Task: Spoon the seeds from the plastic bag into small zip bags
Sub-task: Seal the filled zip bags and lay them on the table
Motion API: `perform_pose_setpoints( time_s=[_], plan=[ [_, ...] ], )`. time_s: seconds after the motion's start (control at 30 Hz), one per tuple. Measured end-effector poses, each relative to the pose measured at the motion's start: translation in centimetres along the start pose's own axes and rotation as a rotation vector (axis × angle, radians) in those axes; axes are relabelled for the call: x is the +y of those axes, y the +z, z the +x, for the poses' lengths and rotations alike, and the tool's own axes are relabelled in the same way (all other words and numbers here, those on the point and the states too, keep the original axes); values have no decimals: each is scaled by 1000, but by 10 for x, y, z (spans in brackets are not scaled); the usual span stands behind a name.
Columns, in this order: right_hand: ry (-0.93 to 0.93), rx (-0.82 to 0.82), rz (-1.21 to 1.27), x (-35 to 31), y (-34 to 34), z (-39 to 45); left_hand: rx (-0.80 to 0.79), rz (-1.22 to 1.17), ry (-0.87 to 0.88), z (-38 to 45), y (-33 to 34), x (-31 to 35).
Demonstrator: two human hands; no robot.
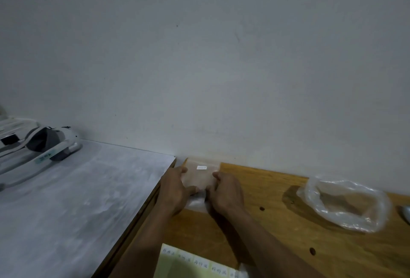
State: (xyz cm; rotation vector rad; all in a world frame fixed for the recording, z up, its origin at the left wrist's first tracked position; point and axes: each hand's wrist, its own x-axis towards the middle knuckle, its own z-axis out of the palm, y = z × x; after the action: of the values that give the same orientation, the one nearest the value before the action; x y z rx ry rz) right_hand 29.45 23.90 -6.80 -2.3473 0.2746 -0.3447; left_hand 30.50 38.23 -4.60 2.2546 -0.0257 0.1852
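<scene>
Hands are meeting at lower centre of the frame: the left hand (pixel 175 189) and right hand (pixel 224 191) are both pinching the small zip bag (pixel 199 178), pressing it flat against the wooden worktop (pixel 277 222), probably to seal or open its strip. Right of them, the plastic bag (pixel 341 204) of seeds is lying open-mouthed, apart, ready for scooping.

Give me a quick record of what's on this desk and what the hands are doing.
left hand: pressing the left edge of the small zip bag
right hand: pinching its right edge
zip bag: flat near the wall, white label on it
plastic bag: open, to the right, untouched
sticker sheet: near edge, handwritten labels
surface: wooden table
</scene>
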Motion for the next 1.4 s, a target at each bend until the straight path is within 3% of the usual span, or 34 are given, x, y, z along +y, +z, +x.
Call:
perform_pose_setpoints(
  time_s=[0.2, 0.37, 0.5, 0.67, 0.8, 0.93, 1.07, 1.17, 1.3, 1.4],
  plan=[
    [-22, -26, -129, 0, 1, 0, -24, 84, 14, 7, 6, -9],
    [-36, -73, -20, -4, -24, -19, 6, 86, 62, -11, -5, -2],
    [-132, -236, 79, -6, -66, -53, 23, 18, 94, -48, -25, 10],
    [-235, -460, 21, 5, -135, -100, -256, -46, 96, -114, -36, 33],
    [-246, -629, -218, 24, -177, -132, -526, 124, 131, -162, -30, 54],
    [-181, -715, -271, 45, -183, -151, -567, 321, 87, -180, -21, 62],
    [-233, -620, -154, 51, -178, -148, -566, 158, 52, -182, -23, 64],
    [-242, -508, 36, 48, -180, -140, -453, -63, 32, -178, -36, 68],
    [-31, -501, 561, 33, -174, -135, -311, -435, -46, -166, -49, 68],
    [73, -421, 762, 11, -157, -129, -378, -673, -139, -163, -56, 63]
  ],
)
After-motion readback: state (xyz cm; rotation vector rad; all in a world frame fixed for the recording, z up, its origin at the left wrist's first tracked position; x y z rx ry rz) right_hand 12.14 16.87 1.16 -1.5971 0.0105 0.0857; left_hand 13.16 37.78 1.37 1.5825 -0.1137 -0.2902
